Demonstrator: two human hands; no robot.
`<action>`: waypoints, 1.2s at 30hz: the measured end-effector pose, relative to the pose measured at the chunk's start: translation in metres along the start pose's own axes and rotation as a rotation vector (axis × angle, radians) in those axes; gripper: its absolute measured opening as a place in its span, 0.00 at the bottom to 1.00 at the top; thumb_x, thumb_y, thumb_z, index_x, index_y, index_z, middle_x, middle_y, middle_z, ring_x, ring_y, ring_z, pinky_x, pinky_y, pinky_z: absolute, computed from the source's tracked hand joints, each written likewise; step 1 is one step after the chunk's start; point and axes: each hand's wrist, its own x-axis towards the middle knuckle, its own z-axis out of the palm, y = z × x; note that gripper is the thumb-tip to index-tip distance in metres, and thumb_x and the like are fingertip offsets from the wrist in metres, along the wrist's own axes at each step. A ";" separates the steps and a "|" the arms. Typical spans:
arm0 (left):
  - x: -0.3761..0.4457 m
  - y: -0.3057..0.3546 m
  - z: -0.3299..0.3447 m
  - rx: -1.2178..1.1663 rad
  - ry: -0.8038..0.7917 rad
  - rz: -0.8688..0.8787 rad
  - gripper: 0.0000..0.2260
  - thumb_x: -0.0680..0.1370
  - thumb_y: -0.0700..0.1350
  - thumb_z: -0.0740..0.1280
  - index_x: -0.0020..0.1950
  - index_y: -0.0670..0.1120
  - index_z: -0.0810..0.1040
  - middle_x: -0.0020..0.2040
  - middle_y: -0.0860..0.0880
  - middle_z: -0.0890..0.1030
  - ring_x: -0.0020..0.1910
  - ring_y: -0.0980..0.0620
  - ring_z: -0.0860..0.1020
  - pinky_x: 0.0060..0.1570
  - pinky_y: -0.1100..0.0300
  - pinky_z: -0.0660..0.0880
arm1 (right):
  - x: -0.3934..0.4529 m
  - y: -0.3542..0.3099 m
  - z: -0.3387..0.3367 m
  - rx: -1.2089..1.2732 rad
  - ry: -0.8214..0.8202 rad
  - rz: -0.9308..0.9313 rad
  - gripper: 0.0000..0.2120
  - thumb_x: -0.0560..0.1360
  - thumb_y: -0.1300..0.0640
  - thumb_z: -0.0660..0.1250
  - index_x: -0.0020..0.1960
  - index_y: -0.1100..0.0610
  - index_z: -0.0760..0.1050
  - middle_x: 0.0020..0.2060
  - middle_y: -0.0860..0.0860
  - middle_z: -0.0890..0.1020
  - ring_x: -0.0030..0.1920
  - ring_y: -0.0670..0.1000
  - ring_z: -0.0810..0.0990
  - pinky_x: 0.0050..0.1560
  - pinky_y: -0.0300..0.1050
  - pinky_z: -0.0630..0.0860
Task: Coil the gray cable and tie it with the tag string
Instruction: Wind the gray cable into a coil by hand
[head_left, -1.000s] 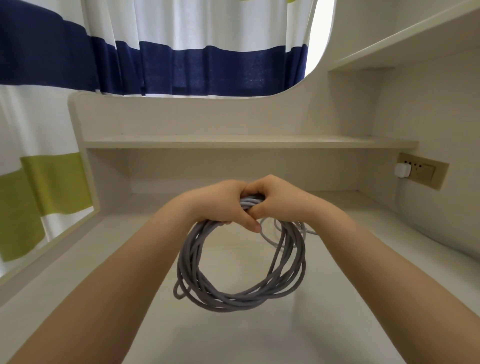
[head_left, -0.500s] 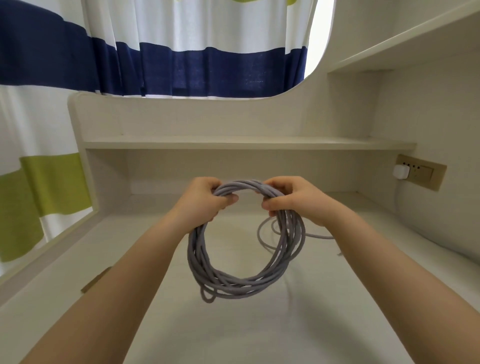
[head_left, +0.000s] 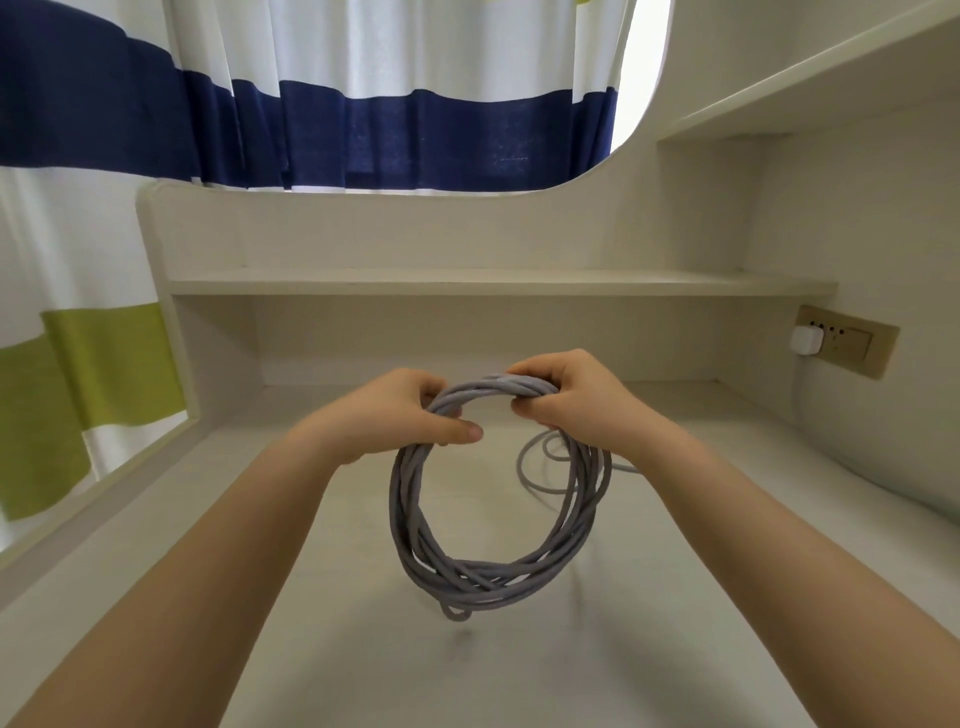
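Both hands, left (head_left: 410, 415) and right (head_left: 566, 400), hold the cable coil (head_left: 493, 519) above the desk (head_left: 675, 649), shelf (head_left: 467, 283) behind.

No text, label, brand, number or sign can be read anywhere in this view. The wall socket plate (head_left: 847, 343) at about 3 o'clock carries only a few small dark marks, too small to tell as letters or symbols, and the white plug (head_left: 807, 343) seated in it is blank. The striped curtain (head_left: 363, 119) at 12 o'clock shows plain colour bands with no print. The gray cable (head_left: 493, 519) shows no legible marking along its sheath.
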 end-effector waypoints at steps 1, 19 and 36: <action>0.000 0.003 -0.001 -0.034 -0.012 0.016 0.11 0.68 0.51 0.73 0.44 0.47 0.78 0.38 0.51 0.81 0.36 0.53 0.80 0.43 0.58 0.77 | 0.000 -0.002 0.002 -0.015 -0.026 -0.008 0.11 0.72 0.65 0.66 0.52 0.54 0.80 0.38 0.52 0.82 0.35 0.45 0.77 0.37 0.33 0.73; -0.008 -0.015 -0.019 -0.364 0.130 0.152 0.11 0.73 0.31 0.64 0.36 0.44 0.79 0.22 0.52 0.70 0.20 0.57 0.66 0.21 0.66 0.66 | 0.000 0.027 -0.018 0.103 -0.079 0.090 0.23 0.78 0.47 0.56 0.28 0.51 0.76 0.20 0.44 0.73 0.23 0.43 0.69 0.30 0.31 0.68; -0.014 -0.019 -0.005 -0.423 0.188 0.252 0.14 0.73 0.30 0.64 0.51 0.46 0.80 0.26 0.54 0.77 0.21 0.58 0.67 0.23 0.66 0.66 | 0.018 0.053 -0.011 0.181 0.287 0.147 0.09 0.75 0.58 0.65 0.40 0.58 0.81 0.26 0.49 0.74 0.32 0.49 0.68 0.36 0.42 0.66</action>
